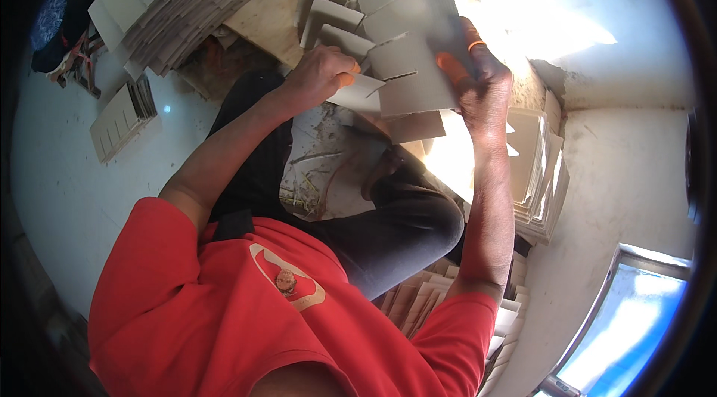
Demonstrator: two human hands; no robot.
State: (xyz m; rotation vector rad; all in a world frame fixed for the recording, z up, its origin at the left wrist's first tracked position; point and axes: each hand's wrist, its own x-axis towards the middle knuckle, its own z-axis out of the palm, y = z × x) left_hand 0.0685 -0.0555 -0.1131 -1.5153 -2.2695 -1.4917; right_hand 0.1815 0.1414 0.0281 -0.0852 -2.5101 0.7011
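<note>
A large pale cardboard sheet (418,61) with several slots along its left part stands tilted in front of me. Smaller cardboard divider pieces (341,40) sit in its slots and stick out to the left. My right hand (482,83) grips the sheet by its right edge, thumb on the near face. Closed at the nearest divider piece (360,94), my left hand (323,76) pinches its upper edge near the slot. Orange covers wrap some fingertips of both hands. The left hand's fingertips are partly hidden.
A wooden board (272,12) lies under the work. Big stacks of cardboard strips (202,8) stand at the far left, with a small slotted bundle (123,121) on the floor. More cardboard piles (534,173) lean by the right wall, and others (418,300) lie beside my knee.
</note>
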